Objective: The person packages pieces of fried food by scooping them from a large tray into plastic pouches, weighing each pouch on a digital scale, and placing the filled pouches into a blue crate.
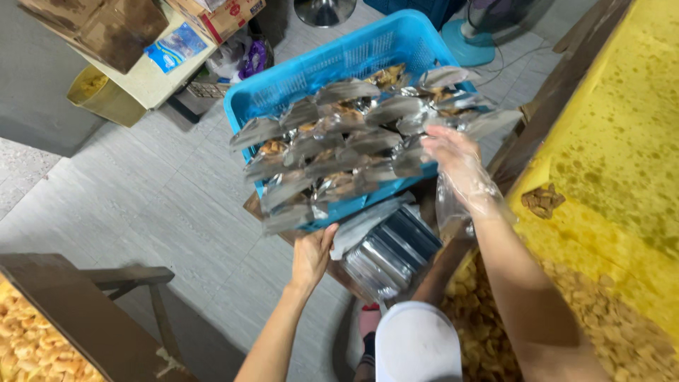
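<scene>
Step in hand: the person is loading silver foil pouches (353, 141) of fried snack pieces into a blue plastic basket (396, 42); the pouches stand packed in rows, mouths up, and fill the basket to its rim.
Right hand (453, 152): covered by a thin clear plastic glove; fingers loosely curled on the edge of a pouch at the basket's right side; grip light, not clenched.
Left hand (311, 255): bare; fingers bent against the basket's near lower edge, steadying it from below.
Location of pouches: inside the basket, which rests tilted on a low wooden support just beside the yellow-covered tabletop (622, 141).
Next move, as judged: seating the touched pouch upright calls for a gap between its neighbours; little free room shows.
Surroundings: a stack of flat unfilled pouches (392, 251) under the basket's near corner; loose snack pieces (622, 332) heaped on the tabletop; a wooden chair (106, 311) at lower left; cardboard boxes (141, 35) beyond; grey tiled floor (141, 198).
Obstructions: the crowded rows; the basket's tilt toward the person, which could let pouches slide.
</scene>
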